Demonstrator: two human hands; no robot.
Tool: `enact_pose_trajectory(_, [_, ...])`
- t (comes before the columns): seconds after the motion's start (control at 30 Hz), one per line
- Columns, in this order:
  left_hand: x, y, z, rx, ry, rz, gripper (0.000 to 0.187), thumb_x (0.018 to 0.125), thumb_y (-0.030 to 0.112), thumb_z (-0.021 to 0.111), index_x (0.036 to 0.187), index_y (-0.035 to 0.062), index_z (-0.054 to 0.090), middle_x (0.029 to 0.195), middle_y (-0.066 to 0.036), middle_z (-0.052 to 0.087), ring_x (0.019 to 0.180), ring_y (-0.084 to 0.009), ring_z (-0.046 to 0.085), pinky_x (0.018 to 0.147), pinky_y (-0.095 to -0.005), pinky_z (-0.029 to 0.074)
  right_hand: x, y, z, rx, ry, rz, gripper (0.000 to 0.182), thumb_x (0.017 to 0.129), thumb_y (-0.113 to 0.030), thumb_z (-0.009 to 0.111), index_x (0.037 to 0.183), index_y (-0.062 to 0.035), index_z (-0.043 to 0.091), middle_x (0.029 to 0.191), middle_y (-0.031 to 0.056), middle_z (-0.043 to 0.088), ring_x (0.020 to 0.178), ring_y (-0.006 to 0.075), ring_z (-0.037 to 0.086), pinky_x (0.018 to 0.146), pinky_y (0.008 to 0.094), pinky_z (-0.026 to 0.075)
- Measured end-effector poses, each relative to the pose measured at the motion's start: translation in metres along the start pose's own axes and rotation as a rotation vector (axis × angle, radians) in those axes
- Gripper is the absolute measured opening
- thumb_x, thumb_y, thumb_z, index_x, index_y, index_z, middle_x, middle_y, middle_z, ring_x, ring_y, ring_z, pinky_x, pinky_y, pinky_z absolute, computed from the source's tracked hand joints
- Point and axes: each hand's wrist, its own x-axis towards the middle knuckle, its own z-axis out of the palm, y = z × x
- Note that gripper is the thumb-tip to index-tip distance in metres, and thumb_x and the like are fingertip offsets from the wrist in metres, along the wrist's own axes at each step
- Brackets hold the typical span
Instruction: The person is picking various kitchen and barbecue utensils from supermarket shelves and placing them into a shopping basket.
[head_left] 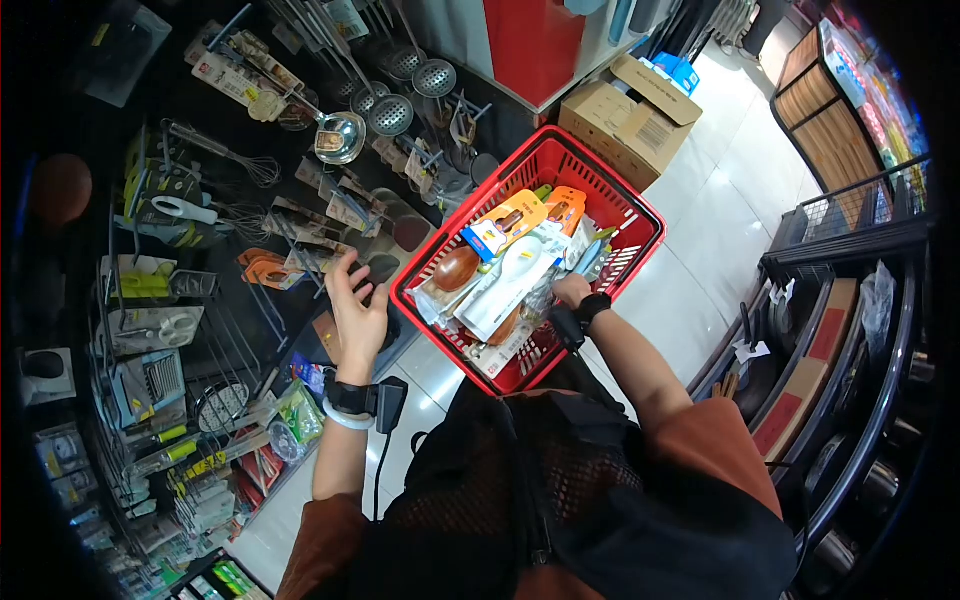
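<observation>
A red plastic shopping basket (640, 222) stands in front of me, full of packaged kitchen utensils. Over its right side my right hand (573, 290) reaches in, fingers curled down among the packages; what they grip is hidden. Close to that hand lie a shiny clear-wrapped item and a blue-green handled utensil (590, 256). A white spoon (521, 258) in packaging, a brown wooden ladle (456, 269) and orange-carded packs (566, 208) fill the rest. Left of the basket, my left hand (357, 305) is raised with fingers apart, holding nothing, near the hanging utensils.
Racks on the left hold skimmers (391, 115), a steel ladle (340, 137), a whisk (255, 166) and graters (222, 405). Behind the basket sits an open cardboard box (632, 120). Shelves of pans (780, 320) line the right, beside the tiled floor (700, 230).
</observation>
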Motion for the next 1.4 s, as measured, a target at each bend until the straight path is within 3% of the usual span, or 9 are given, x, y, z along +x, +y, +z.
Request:
enact_pose_trajectory(0.1, [-0.008, 0.003, 0.007, -0.020, -0.056, 0.013, 0.052, 0.074, -0.006, 0.057, 0.122, 0.0035, 0.040, 0.121, -0.013, 0.038, 0.105, -0.0242, 0.052, 0.083, -0.0320, 0.046, -0.017, 0.003, -0.018, -0.258, -0.082, -0.324, 0.027, 0.075, -0.019, 0.050, 0.081, 0.0046, 0.063, 0.083, 0.0229, 0.063, 0.079, 0.0341, 0.063, 0.064, 0.0408, 0.052])
enact_pose_trajectory(0.2, [-0.014, 0.011, 0.017, -0.050, -0.096, 0.034, 0.047, 0.074, -0.007, 0.056, 0.118, 0.0017, 0.043, 0.119, -0.013, 0.040, 0.103, -0.0245, 0.053, 0.081, -0.0314, 0.047, -0.085, -0.024, -0.050, 0.890, -0.091, 0.155, 0.020, 0.074, -0.005, 0.052, 0.085, 0.0119, 0.053, 0.074, 0.0177, 0.059, 0.065, 0.0251, 0.063, 0.044, 0.0352, 0.049])
enact_pose_trajectory(0.3, [-0.018, 0.023, 0.026, -0.061, -0.173, 0.102, 0.039, 0.073, -0.006, 0.056, 0.111, 0.0016, 0.049, 0.117, -0.012, 0.043, 0.101, -0.0240, 0.054, 0.081, -0.0308, 0.048, -0.089, -0.001, -0.033, 0.813, 0.110, -0.070, 0.012, 0.076, -0.003, 0.054, 0.087, 0.0027, 0.052, 0.074, 0.0077, 0.057, 0.060, 0.0168, 0.057, 0.046, 0.0314, 0.049])
enact_pose_trajectory(0.4, [-0.020, 0.038, 0.034, -0.062, -0.275, 0.181, 0.032, 0.073, -0.005, 0.057, 0.104, 0.0015, 0.053, 0.110, -0.012, 0.049, 0.096, -0.0221, 0.056, 0.081, -0.0308, 0.049, -0.133, -0.018, -0.057, 0.890, -0.018, -0.321, 0.029, 0.077, 0.002, 0.053, 0.103, -0.0020, 0.039, 0.094, 0.0097, 0.060, 0.081, 0.0147, 0.057, 0.067, 0.0285, 0.049])
enact_pose_trajectory(0.5, [-0.021, 0.056, 0.045, -0.170, -0.356, 0.155, 0.033, 0.073, 0.000, 0.061, 0.105, 0.0017, 0.053, 0.102, -0.011, 0.054, 0.094, -0.0222, 0.058, 0.081, -0.0313, 0.049, -0.159, -0.047, -0.075, 0.922, -0.187, -0.564, 0.033, 0.076, 0.007, 0.051, 0.106, -0.0028, 0.040, 0.089, 0.0040, 0.058, 0.074, 0.0084, 0.051, 0.063, 0.0226, 0.041])
enact_pose_trajectory(0.73, [-0.011, 0.074, 0.041, -0.648, -0.165, -0.011, 0.062, 0.080, 0.001, 0.062, 0.130, 0.0035, 0.025, 0.112, -0.011, 0.051, 0.098, -0.0171, 0.054, 0.084, -0.0286, 0.046, -0.187, -0.136, -0.103, 0.549, -0.317, -0.988, 0.034, 0.082, 0.002, 0.051, 0.113, 0.0002, 0.038, 0.095, 0.0075, 0.060, 0.089, 0.0136, 0.055, 0.078, 0.0262, 0.044])
enact_pose_trajectory(0.9, [-0.003, 0.079, -0.006, -0.809, 0.020, 0.018, 0.048, 0.080, -0.005, 0.059, 0.120, 0.0016, 0.034, 0.101, -0.013, 0.058, 0.089, -0.0176, 0.061, 0.078, -0.0286, 0.051, -0.198, -0.196, -0.102, 0.400, -0.298, -1.171, 0.041, 0.082, 0.002, 0.049, 0.119, -0.0011, 0.032, 0.097, 0.0098, 0.057, 0.097, 0.0172, 0.055, 0.086, 0.0321, 0.043])
enact_pose_trajectory(1.03, [0.005, 0.086, -0.042, -0.775, 0.193, 0.079, 0.045, 0.079, -0.004, 0.061, 0.116, 0.0005, 0.037, 0.102, -0.012, 0.059, 0.089, -0.0166, 0.060, 0.077, -0.0265, 0.050, -0.223, -0.242, -0.100, 0.527, -0.152, -1.228, 0.069, 0.081, 0.004, 0.050, 0.139, -0.0059, 0.014, 0.088, 0.0142, 0.059, 0.079, 0.0229, 0.060, 0.071, 0.0320, 0.047])
enact_pose_trajectory(1.4, [-0.010, 0.068, -0.078, -0.816, 0.387, 0.215, 0.046, 0.079, -0.005, 0.060, 0.118, -0.0003, 0.036, 0.102, -0.012, 0.058, 0.091, -0.0165, 0.060, 0.079, -0.0261, 0.048, -0.228, -0.289, -0.080, 0.275, -0.019, -1.480, 0.061, 0.080, 0.006, 0.048, 0.136, -0.0087, 0.028, 0.113, 0.0221, 0.053, 0.093, 0.0368, 0.056, 0.078, 0.0386, 0.045])
